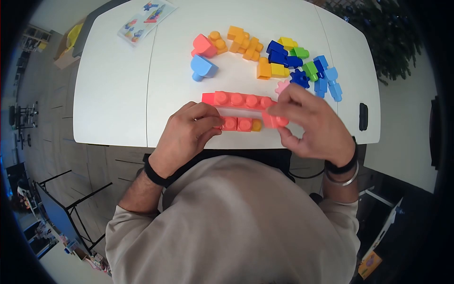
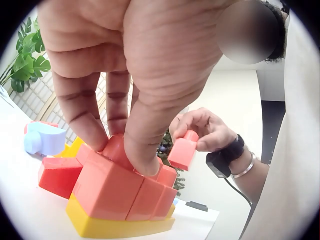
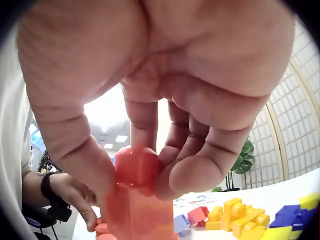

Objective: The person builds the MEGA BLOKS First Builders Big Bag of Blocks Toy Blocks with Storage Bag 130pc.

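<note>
In the head view my left hand [image 1: 187,130] pinches the left end of a short row of red building blocks [image 1: 244,124]. Yellow pieces [image 2: 117,227] lie under that row, as the left wrist view shows, and one yellow end [image 1: 256,125] sticks out at its right. My right hand [image 1: 314,123] holds a single red block [image 1: 271,120] between thumb and fingers, raised just off the row's right end. Its rounded stud [image 3: 136,167] shows between the fingertips in the right wrist view. Behind both hands runs a longer red block row [image 1: 236,100], parallel to the short one.
Loose blocks lie farther back on the white table [image 1: 113,94]: a light blue piece [image 1: 203,67], a coral piece [image 1: 204,46], orange blocks [image 1: 245,42] and dark blue blocks [image 1: 278,54]. A picture sheet [image 1: 146,20] is at the back left, a black object [image 1: 363,117] near the right edge.
</note>
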`<state>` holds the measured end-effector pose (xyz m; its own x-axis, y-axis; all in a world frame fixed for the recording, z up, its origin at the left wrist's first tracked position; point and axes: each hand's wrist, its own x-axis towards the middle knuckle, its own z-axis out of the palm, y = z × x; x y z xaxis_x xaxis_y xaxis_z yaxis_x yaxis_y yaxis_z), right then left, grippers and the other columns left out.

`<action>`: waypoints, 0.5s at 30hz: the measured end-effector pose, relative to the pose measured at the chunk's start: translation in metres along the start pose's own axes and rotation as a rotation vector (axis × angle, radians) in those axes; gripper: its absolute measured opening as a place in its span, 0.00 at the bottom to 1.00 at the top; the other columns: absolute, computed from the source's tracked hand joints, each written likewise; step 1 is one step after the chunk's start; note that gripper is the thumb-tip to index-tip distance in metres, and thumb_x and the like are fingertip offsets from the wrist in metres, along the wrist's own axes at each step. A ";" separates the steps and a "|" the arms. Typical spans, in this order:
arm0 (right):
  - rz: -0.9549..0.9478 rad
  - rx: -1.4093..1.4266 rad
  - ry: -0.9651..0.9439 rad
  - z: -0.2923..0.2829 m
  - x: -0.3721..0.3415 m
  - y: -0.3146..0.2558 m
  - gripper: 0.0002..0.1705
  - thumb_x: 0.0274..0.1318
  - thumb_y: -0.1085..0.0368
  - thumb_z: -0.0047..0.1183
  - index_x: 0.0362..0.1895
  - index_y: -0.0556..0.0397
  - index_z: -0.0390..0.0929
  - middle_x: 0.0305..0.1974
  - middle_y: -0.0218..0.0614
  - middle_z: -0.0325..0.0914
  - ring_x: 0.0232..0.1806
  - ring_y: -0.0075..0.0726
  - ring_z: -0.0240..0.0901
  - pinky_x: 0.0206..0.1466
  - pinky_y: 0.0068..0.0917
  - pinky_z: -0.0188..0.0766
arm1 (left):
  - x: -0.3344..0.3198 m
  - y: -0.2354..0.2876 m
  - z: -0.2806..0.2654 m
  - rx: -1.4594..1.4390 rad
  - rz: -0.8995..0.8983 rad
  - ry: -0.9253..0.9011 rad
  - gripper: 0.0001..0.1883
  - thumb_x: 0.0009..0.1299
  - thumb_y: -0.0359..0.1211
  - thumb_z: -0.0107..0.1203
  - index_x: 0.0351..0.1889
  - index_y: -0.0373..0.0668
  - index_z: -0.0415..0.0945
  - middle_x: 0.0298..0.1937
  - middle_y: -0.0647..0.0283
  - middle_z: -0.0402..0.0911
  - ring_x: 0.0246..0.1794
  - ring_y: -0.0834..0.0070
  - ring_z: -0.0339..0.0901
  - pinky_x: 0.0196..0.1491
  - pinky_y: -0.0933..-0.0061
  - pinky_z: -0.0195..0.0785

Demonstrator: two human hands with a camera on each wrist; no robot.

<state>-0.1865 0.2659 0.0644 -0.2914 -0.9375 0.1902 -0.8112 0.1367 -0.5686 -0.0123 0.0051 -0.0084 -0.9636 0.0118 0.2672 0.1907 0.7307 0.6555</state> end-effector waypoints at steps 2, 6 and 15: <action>0.049 0.007 -0.051 0.007 -0.011 -0.005 0.18 0.56 0.74 0.67 0.52 0.54 0.84 0.47 0.41 0.79 0.44 0.51 0.83 0.46 0.42 0.82 | 0.000 0.000 0.001 0.003 0.002 -0.008 0.13 0.62 0.24 0.77 0.44 0.42 0.90 0.48 0.64 0.88 0.45 0.61 0.84 0.49 0.60 0.83; 0.111 -0.014 -0.032 0.037 -0.016 -0.003 0.16 0.59 0.72 0.69 0.50 0.55 0.81 0.46 0.42 0.79 0.47 0.52 0.82 0.49 0.44 0.82 | 0.001 -0.001 0.003 0.014 -0.025 -0.014 0.14 0.63 0.27 0.79 0.47 0.42 0.92 0.49 0.63 0.89 0.48 0.63 0.86 0.49 0.60 0.83; 0.053 -0.232 0.082 0.068 -0.022 0.001 0.07 0.61 0.74 0.63 0.37 0.60 0.76 0.42 0.40 0.75 0.44 0.45 0.79 0.44 0.42 0.80 | 0.002 0.001 0.009 0.099 -0.016 0.039 0.12 0.64 0.28 0.79 0.44 0.42 0.91 0.49 0.64 0.89 0.46 0.63 0.87 0.48 0.60 0.83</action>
<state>-0.1463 0.2650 0.0048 -0.3690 -0.8994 0.2346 -0.8856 0.2635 -0.3825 -0.0162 0.0118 -0.0139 -0.9579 -0.0256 0.2859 0.1540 0.7948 0.5871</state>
